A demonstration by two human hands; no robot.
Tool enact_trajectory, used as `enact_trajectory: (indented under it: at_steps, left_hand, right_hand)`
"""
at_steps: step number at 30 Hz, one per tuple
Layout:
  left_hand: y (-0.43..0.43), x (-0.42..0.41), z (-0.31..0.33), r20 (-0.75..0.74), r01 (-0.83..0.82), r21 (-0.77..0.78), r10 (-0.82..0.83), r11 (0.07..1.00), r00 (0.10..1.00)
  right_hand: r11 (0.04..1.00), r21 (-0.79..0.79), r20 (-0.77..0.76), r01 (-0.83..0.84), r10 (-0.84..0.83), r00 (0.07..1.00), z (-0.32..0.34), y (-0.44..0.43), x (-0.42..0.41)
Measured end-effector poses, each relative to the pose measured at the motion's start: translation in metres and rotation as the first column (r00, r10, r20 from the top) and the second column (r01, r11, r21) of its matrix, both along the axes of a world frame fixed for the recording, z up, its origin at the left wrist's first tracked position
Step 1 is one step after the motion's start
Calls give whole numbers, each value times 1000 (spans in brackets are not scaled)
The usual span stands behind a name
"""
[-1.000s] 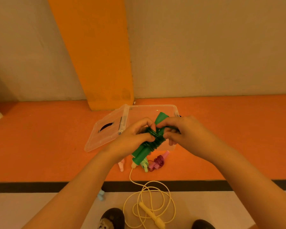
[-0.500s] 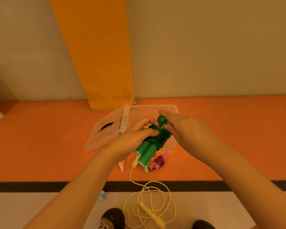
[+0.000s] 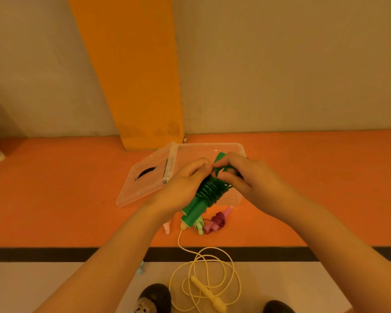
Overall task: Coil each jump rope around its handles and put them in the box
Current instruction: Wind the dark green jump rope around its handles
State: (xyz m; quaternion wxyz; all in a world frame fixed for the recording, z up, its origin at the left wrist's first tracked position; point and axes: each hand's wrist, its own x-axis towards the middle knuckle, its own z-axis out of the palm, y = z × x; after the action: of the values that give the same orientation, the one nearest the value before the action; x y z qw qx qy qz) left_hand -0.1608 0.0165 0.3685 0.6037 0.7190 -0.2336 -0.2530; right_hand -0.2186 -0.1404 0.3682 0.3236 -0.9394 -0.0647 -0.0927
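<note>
Head view shows your left grip wrapped around the green jump rope, fingers curled over its two handles, which lie side by side and slant down toward you. Your right grip pinches the far end of the same bundle, thumb and fingertips closed on the green cord where it meets the handle tips, so both are clamped on the one rope. The cord is wound in many tight turns around the middle of the handles. The bundle is held in the air and overlaps the near wall of the clear box, whose one lid lies flipped open to the left. On the orange floor just below the green handles lie one wound pink rope, one pale green bundle and one pale pink handle. Nearer you lies one yellow rope – loose, in several loops. Two shoe tips show at the bottom edge.
</note>
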Motion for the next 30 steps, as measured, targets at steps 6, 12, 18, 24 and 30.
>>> enact_trajectory:
  at_steps: [6,12,18,24,30]
  left_hand:
    - [2,0,0,-16,70,3,-70,998,997]
    - [4,3,-5,-131,101,-70,-109,992,985]
    - [6,8,-12,-126,86,-72,-95,994,987]
    - [3,1,-16,-115,131,-86,-140,988,983]
    - [-3,-1,-24,-117,86,-105,-99,991,988]
  right_hand:
    - [1000,-24,147,13,-10,989,-2,-4,2]
    - [981,192,118,-1,-23,993,5,-6,-2]
    - [943,331,20,25,-34,999,6,-17,-7]
    - [923,384,-26,9,1,1000,2,-15,-5]
    - [972,236,-91,16,6,996,2,-18,0]
